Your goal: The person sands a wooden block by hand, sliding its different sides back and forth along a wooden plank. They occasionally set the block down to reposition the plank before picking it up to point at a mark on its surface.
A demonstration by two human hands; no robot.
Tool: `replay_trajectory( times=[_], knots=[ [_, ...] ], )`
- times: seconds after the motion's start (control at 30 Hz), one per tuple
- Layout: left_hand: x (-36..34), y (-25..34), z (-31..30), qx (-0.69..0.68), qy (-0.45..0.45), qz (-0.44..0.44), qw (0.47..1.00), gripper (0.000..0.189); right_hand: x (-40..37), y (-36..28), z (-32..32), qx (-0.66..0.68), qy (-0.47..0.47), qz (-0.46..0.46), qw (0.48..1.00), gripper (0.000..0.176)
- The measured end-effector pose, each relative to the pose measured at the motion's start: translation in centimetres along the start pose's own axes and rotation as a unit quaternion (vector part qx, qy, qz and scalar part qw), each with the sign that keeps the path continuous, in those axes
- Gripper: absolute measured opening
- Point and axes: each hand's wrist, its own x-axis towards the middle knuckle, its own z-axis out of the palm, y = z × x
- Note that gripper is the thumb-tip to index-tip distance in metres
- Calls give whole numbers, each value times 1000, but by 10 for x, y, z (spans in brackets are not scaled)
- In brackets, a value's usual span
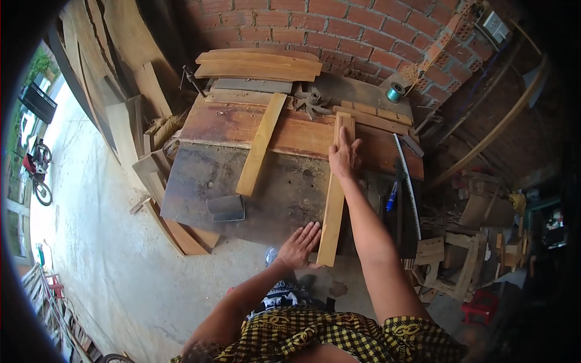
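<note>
A long narrow wooden board (pixel 333 212) lies on the dark workbench (pixel 278 181), its near end reaching past the bench's front edge. My right hand (pixel 345 157) grips it near the far end, index finger stretched along the top and thumb at its left side. At the front edge rests my left hand (pixel 298 247), fingers extended flat, its thumb close by the board's near end. To the left is a second wooden strip (pixel 261 145), lying at an angle. A folded grey sheet, perhaps sandpaper (pixel 226 208), sits near the bench's front left.
Curved wooden pieces (pixel 260 65) are stacked at the back, beside a metal star-shaped handle (pixel 313 103). A blue pen-like tool (pixel 391 196) and a metal ruler (pixel 408 181) lie on the right. Planks (pixel 130 121) lean at left; scrap wood (pixel 454 260) piles up at right.
</note>
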Motion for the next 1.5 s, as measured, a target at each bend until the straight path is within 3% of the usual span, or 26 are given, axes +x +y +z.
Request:
replay_trajectory(
  times=[0.1, 0.13, 0.17, 0.23, 0.3, 0.4, 0.57, 0.7, 0.8, 0.93, 1.03, 1.07, 1.17, 1.3, 1.4, 1.5],
  knots=[
    [1, 0, -1, -10, 2, 3, 1000, 112, -97, 12, -21, -21, -18, -44, 999, 68],
    [1, 0, -1, -12, 10, 7, 1000, 112, -136, 26, -17, -8, 33, -92, 995, 69],
    [1, 0, -1, -22, 17, 8, 1000, 111, -175, 27, -38, 21, -22, -71, 997, 70],
    [0, -1, 2, -9, 21, 14, 1000, 111, -239, 39, -68, 18, -23, -131, 991, 69],
    [1, 1, 3, 3, 37, 8, 999, 109, -264, 44, -84, 17, -43, -133, 990, 70],
    [2, 0, 1, -4, 23, 7, 1000, 109, -242, 42, -73, 0, -40, -127, 991, 69],
    [4, 2, -3, 16, 3, -3, 1000, 109, -99, 20, -22, -12, 34, -47, 998, 71],
    [3, 1, -2, 16, -7, -4, 1000, 108, 14, -3, -3, 19, -23, 25, 999, 68],
    [2, 2, 0, 12, -22, -10, 1000, 109, 51, -15, 6, -2, -7, 27, 1000, 66],
    [3, 2, -2, 16, -14, -3, 1000, 109, 38, -8, 6, 42, -21, 31, 998, 68],
    [3, 4, -3, 20, 0, 0, 1000, 107, -28, 3, 17, -30, 88, -25, 995, 66],
    [1, 5, -4, 24, -8, 11, 1000, 107, -60, 3, -4, 31, 44, -40, 998, 67],
    [4, 4, 0, -4, 42, 14, 999, 106, -151, 14, -35, 48, -8, -56, 997, 70],
    [4, 4, -1, 26, 41, 28, 998, 111, -235, 37, -54, 25, -7, -72, 997, 72],
    [4, 4, -1, 44, 59, 45, 996, 110, -237, 41, -61, 20, -2, -88, 996, 71],
    [7, 8, -7, 8, 42, 19, 999, 108, -185, 32, -45, 7, -2, -67, 998, 68]
  ],
)
